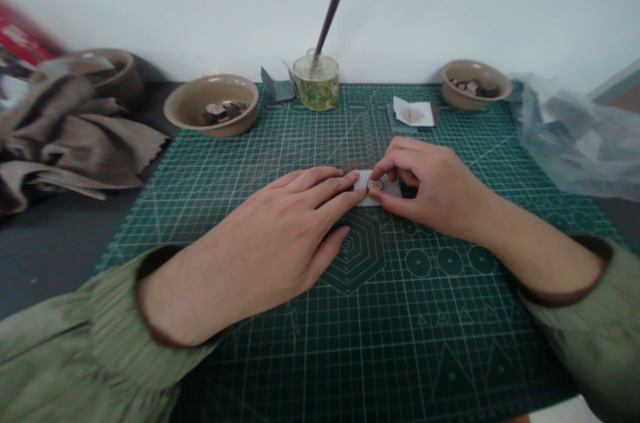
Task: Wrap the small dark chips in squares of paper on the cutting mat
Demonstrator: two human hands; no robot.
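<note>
A small pale strip (364, 200) lies on the green cutting mat (320, 343) near its middle. My left hand (300, 223) rests flat with its fingers stretched out, the fingertips on the strip's left part. On the strip sits a small round brownish piece (375, 185), pinched between the thumb and index finger of my right hand (430, 186). A dark thing, partly hidden, shows beneath my right palm.
Behind stand a bowl of dark pieces (213, 86), a glass jar (316, 86) with long thin sticks, folded papers (414, 112) and another bowl (475, 68). Brown cloth (75, 130) lies left; clear plastic (575, 136) lies right.
</note>
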